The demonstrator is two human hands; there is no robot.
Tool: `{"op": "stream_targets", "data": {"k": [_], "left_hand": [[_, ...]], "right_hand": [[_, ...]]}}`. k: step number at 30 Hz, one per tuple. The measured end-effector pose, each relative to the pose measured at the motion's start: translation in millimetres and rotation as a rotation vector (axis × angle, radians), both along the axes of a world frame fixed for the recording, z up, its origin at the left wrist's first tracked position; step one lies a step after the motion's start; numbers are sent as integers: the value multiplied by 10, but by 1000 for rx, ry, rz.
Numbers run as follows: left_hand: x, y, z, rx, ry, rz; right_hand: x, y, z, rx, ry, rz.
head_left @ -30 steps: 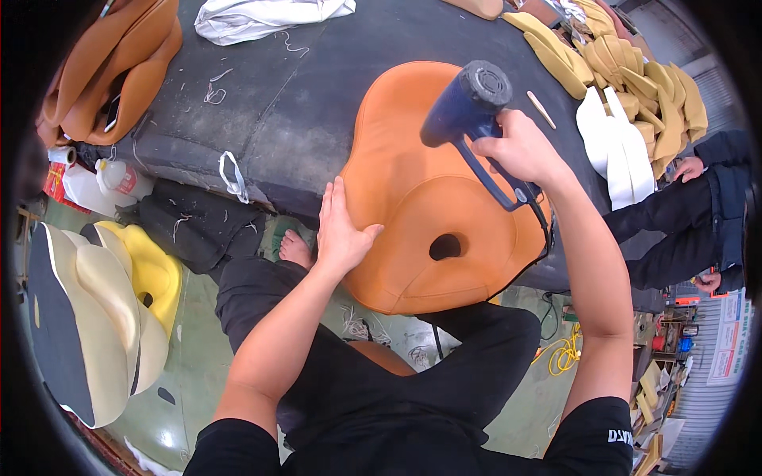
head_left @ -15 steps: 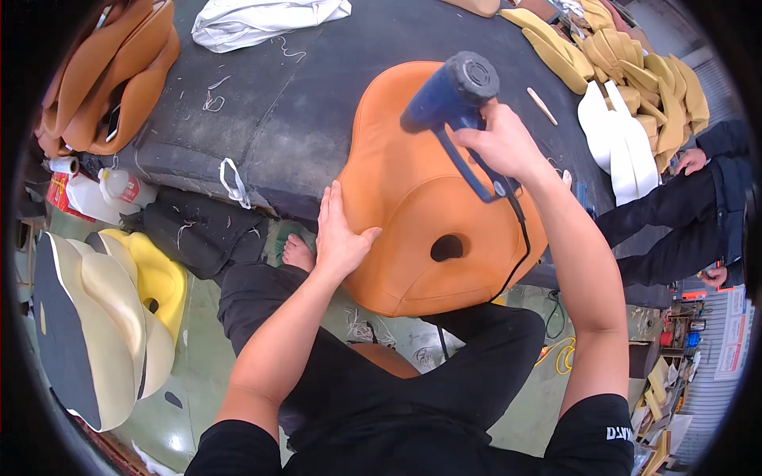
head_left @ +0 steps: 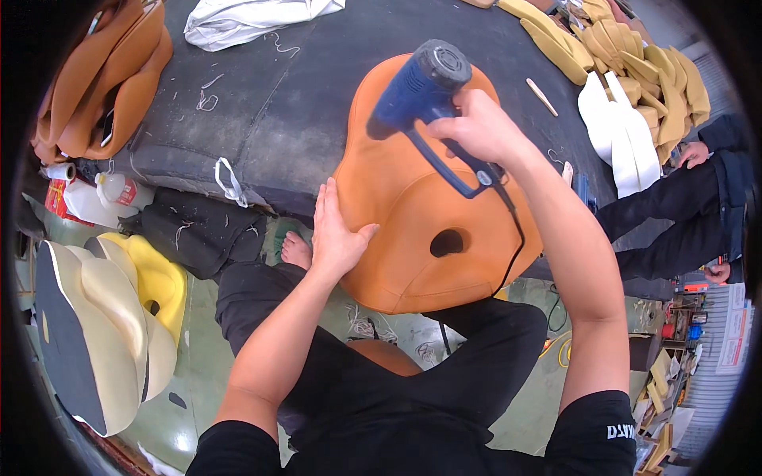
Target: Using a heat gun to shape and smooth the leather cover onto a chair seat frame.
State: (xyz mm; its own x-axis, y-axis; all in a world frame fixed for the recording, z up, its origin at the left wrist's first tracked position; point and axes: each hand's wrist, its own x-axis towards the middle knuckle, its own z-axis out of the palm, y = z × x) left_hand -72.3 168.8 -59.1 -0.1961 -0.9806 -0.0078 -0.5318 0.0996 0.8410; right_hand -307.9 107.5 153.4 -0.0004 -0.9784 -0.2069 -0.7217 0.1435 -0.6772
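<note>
An orange leather-like seat cushion [head_left: 397, 270] with an oval hole lies across the dark table's edge and above my lap. Over its far part, my right hand [head_left: 486, 133] is wrapped round the handle of a blue heat gun [head_left: 409, 91], whose nozzle points left. The gun's black cord runs down across the cushion's right side. My left hand [head_left: 340, 238] lies along the cushion's left edge, fingers stretched out and thumb apart on the surface. Under the gun, part of the cushion is hidden.
Brown covered cushions [head_left: 119, 79] are stacked at the far left, near white cloth [head_left: 246, 20]. Cream foam pieces [head_left: 103, 317] and a yellow one [head_left: 163, 278] stand on the floor at left. Tan foam pieces [head_left: 627, 55] pile up at far right. Another person [head_left: 714, 190] stands at right.
My right hand has moved the heat gun left and slightly away from me, over the cushion's far left part. My left hand stays at the cushion's edge.
</note>
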Motion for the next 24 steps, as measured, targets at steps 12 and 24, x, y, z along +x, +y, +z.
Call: {"op": "stream_targets", "data": {"k": [12,24], "left_hand": [[-47,34,-13,-7,52,5],[532,507,843,131,1304,116]], "right_hand": [[124,50,-178,-294,418,-14],[1545,966,-785,-586,-138,323]]}}
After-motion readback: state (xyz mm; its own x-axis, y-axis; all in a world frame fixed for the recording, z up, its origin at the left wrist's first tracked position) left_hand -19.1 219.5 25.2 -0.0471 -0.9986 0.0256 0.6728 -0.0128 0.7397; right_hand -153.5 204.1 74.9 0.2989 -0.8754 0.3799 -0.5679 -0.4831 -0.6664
